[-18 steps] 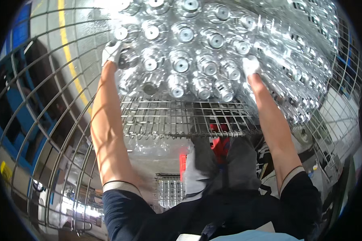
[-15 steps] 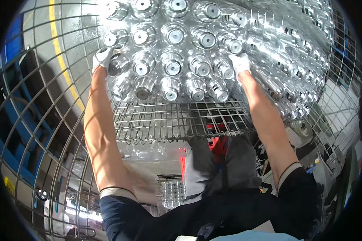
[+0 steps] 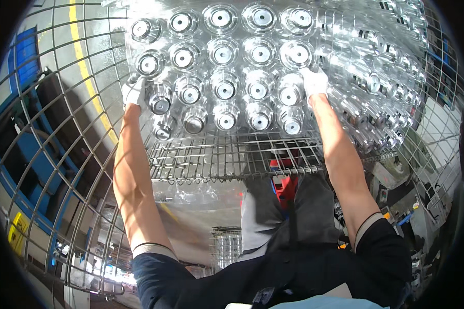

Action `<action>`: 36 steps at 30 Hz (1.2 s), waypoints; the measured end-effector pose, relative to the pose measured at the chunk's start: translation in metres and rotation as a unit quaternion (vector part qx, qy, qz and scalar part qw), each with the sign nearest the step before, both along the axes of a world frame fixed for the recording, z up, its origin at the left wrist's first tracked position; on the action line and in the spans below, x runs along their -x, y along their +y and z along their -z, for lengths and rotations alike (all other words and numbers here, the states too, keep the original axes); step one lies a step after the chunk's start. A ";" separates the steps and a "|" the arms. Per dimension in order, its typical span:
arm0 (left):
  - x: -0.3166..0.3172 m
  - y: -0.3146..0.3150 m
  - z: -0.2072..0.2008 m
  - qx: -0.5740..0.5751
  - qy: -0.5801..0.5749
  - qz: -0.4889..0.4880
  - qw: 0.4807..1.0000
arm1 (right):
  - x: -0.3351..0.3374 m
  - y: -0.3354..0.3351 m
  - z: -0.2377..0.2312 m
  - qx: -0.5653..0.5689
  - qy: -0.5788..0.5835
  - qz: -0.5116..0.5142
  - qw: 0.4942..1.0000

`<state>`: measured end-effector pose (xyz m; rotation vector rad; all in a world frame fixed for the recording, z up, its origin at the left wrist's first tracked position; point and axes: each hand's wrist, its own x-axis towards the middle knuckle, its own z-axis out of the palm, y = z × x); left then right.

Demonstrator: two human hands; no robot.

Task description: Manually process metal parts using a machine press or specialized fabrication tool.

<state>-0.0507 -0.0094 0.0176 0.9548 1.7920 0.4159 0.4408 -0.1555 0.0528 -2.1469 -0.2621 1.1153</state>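
A clear plastic tray [image 3: 206, 72] carries several rows of shiny metal parts [image 3: 224, 90] with round, flat ends and a small dark centre hole. Its near rows sit over the near wire panel of a mesh cage. My left hand [image 3: 134, 92], in a white glove, is closed on the tray's left edge. My right hand [image 3: 314, 82], gloved alike, grips the right edge opposite. The fingertips of both hands are partly hidden by the tray and its parts. Both arms are stretched forward.
More clear trays of metal parts [image 3: 376, 82] are stacked at the right. Wire mesh [image 3: 56, 118] rises on the left, and a wire panel [image 3: 216, 154] lies between the tray and my legs. Beyond the mesh are a yellow floor line [image 3: 85, 72] and blue equipment [image 3: 28, 56].
The tray has shifted slightly to the right, and its parts face more squarely upward. Both hands have moved a little right, keeping their hold on its edges.
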 end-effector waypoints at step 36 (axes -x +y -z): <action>-0.122 -0.090 -0.322 -0.105 0.050 -0.033 0.993 | -0.125 -0.059 -0.258 -0.063 -0.071 -0.110 0.989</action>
